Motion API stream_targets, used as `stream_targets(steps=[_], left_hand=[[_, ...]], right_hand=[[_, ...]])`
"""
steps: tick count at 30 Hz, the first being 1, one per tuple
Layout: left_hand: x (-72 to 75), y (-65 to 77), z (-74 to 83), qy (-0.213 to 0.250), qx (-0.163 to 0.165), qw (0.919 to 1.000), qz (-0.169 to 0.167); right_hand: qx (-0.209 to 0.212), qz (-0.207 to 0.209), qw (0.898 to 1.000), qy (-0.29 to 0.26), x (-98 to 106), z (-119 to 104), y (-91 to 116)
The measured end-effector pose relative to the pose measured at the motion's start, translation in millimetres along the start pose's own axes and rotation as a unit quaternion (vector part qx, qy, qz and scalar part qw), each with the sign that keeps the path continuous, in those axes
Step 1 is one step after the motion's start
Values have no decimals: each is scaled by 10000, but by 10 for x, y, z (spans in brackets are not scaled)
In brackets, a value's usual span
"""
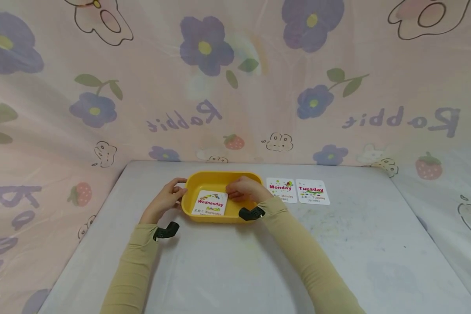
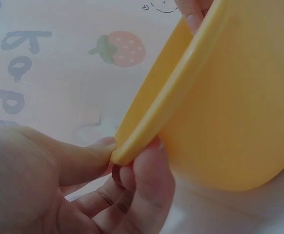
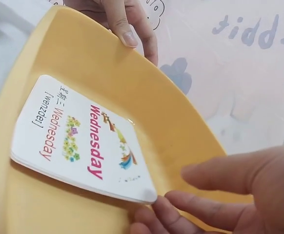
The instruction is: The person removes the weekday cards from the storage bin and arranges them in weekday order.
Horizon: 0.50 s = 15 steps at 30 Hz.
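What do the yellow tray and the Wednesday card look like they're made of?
Yellow tray: probably plastic, smooth with a faint sheen, judging by its even colour and rounded rim. Wednesday card: likely stiff printed paperboard; it lies flat with crisp edges, though lamination is unclear.

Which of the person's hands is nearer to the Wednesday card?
Right. The right hand is inside the yellow tray, right at a corner of the Wednesday card; the left hand grips the tray's left end, apart from the card.
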<state>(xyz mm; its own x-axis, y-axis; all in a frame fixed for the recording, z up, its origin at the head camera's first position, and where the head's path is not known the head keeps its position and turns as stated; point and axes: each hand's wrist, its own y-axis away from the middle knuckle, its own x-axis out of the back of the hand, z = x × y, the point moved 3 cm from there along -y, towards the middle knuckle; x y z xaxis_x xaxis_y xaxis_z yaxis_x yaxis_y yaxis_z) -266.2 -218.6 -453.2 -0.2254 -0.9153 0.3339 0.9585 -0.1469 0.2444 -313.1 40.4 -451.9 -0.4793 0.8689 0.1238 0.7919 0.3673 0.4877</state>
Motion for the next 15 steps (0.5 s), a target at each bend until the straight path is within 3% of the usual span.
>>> stream_targets(steps=[15], left_hand=[[-3,-13,-6,27,-95,10000,-7]], right_hand=[[215,-222,9994,150,-18,-35,-1]])
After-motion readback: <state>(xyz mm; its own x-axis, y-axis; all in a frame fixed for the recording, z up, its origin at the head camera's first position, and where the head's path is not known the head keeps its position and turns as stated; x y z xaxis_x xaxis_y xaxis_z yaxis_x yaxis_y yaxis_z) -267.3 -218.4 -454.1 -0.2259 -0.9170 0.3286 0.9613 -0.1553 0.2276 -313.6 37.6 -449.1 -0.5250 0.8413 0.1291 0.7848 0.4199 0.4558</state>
